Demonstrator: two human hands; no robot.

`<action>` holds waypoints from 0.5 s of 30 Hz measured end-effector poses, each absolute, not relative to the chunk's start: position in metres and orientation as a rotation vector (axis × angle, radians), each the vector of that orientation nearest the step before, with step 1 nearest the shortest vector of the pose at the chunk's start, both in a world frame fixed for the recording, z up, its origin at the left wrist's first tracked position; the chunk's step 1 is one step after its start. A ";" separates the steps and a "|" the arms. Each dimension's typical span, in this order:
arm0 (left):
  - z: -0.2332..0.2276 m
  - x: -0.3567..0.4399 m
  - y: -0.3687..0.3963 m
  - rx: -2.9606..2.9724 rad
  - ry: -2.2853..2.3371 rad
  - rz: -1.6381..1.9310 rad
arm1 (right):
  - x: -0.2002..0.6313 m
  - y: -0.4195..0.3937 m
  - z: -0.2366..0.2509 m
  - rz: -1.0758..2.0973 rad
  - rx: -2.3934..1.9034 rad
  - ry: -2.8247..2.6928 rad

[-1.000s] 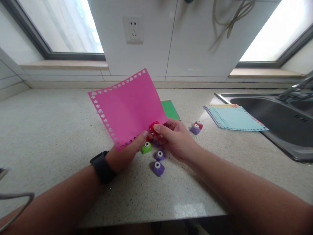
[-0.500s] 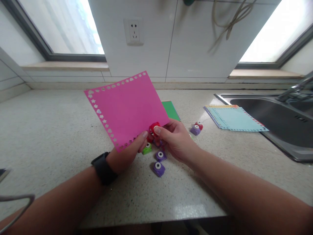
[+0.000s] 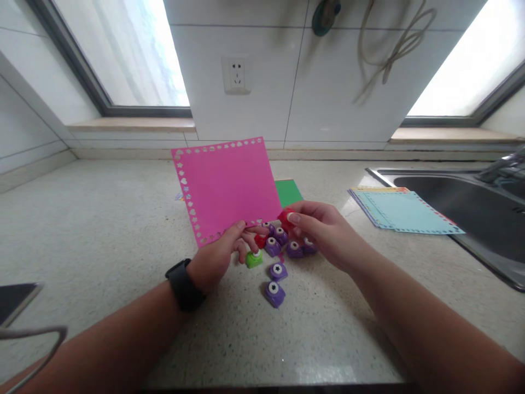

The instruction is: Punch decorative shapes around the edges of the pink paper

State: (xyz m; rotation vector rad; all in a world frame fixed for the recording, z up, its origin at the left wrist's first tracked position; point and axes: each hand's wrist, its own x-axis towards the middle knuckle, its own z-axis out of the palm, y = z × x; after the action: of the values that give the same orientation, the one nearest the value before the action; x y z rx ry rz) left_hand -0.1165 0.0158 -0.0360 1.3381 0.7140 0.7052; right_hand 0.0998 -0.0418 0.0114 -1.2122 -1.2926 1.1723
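My left hand [image 3: 223,246] grips the lower edge of a pink sheet of paper [image 3: 229,183], thumb on top and the other fingers spread beneath. Small star, heart and flower shapes are punched along the sheet's top, left and bottom edges. In my right hand [image 3: 324,230] a red craft punch [image 3: 286,218] is pinched by thumb and fingers, close to the sheet's lower right corner. Below the hands lie several purple craft punches [image 3: 274,294], a green craft punch [image 3: 254,259] and another red craft punch [image 3: 260,241].
A green sheet [image 3: 289,191] lies behind the pink one. Light blue sheets with punched borders [image 3: 422,210] are stacked at the right, overlapping the rim of a steel sink [image 3: 488,241]. A dark flat object [image 3: 18,301] is at the left edge. A socket [image 3: 237,75] is on the wall.
My right hand has drawn the red punch away from the sheet's lower edge, to the right. The pink sheet has turned slightly and sits lower, and my left fingers have spread.
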 end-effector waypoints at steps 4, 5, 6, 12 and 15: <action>-0.035 -0.116 0.018 1.193 0.673 0.753 | 0.110 -0.047 0.023 0.925 -1.359 -1.839; -0.035 -0.116 0.018 1.167 0.667 0.772 | 0.111 -0.048 0.025 0.829 -1.372 -1.973; -0.035 -0.115 0.019 1.149 0.664 0.794 | 0.111 -0.049 0.026 0.736 -1.374 -2.079; -0.040 -0.114 0.021 1.134 0.668 0.810 | 0.111 -0.048 0.030 0.499 -1.396 -2.403; -0.042 -0.115 0.021 1.169 0.718 0.798 | 0.112 -0.048 0.030 0.444 -1.428 -2.511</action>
State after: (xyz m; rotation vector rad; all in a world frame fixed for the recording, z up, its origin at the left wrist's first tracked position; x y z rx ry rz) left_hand -0.1152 0.0207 -0.0420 1.1691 0.7181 0.7981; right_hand 0.1124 -0.0479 0.0295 -1.4284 -2.5111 0.4438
